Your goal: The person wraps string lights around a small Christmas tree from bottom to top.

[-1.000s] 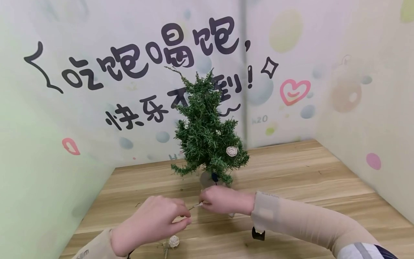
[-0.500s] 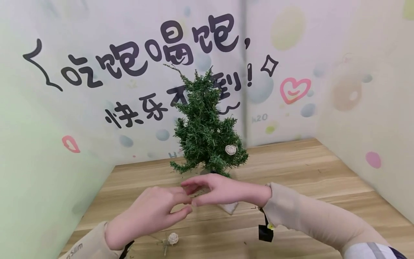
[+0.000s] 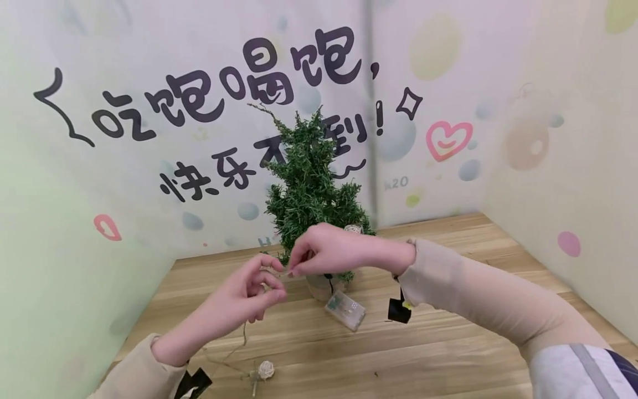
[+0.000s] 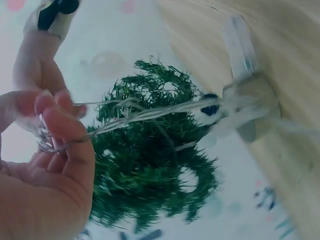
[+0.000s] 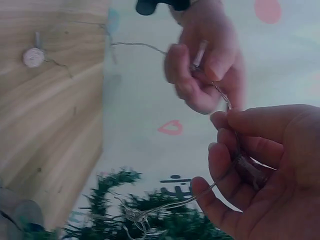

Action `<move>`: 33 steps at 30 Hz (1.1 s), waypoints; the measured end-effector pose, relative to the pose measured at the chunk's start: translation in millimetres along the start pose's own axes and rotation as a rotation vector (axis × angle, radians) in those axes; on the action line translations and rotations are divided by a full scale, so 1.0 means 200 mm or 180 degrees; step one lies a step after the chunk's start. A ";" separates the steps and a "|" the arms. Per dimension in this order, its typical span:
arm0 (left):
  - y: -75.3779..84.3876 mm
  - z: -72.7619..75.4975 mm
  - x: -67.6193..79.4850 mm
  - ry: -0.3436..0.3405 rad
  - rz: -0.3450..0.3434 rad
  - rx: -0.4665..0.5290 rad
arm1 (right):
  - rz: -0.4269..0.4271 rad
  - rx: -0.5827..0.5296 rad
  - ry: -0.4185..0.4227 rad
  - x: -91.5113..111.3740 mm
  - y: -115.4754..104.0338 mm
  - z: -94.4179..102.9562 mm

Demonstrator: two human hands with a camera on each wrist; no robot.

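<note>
Left fingers (image 4: 67, 122) and right fingers (image 5: 257, 121) curl closed around wire (image 4: 160, 112) | tree (image 3: 309, 183), twelve o'clock | hard tugging could knot loops (image 5: 134, 215)

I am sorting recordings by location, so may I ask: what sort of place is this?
Perhaps a small indoor booth: printed walls enclose a wood-grain table on three sides, with large Chinese lettering behind a small artificial tree.

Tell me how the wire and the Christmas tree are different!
The wire is thin and silvery; the Christmas tree is bushy and green. The left grip and right grip hold the wire; the tree stands in a pot.
</note>
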State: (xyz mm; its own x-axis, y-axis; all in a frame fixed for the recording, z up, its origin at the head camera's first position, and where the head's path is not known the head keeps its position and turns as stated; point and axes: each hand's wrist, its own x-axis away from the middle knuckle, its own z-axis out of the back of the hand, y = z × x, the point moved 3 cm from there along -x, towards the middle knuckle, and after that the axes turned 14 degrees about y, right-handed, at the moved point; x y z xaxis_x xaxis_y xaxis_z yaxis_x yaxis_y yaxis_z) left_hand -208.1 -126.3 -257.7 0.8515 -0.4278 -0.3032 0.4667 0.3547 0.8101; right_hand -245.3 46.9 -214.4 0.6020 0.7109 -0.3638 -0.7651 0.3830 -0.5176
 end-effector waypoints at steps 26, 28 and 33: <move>-0.20 0.27 0.08 0.0044 0.0692 0.0839 | -0.0281 0.0077 0.0888 -0.04 0.10 0.37; -0.20 0.28 0.06 -0.0052 0.0747 0.1118 | -0.0402 0.0104 0.0937 -0.02 0.13 0.40; -0.20 0.29 0.05 -0.0275 0.0803 0.1221 | -0.0538 0.0141 0.1033 0.04 0.21 0.45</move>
State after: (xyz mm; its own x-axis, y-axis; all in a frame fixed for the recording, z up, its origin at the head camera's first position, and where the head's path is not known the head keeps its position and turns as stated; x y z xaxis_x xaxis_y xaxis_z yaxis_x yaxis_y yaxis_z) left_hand -232.6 -193.8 -263.7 0.8964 -0.4411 -0.0431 0.1116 0.1306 0.9851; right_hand -292.5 120.7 -169.5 0.7565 0.4138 -0.5064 -0.6535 0.5094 -0.5599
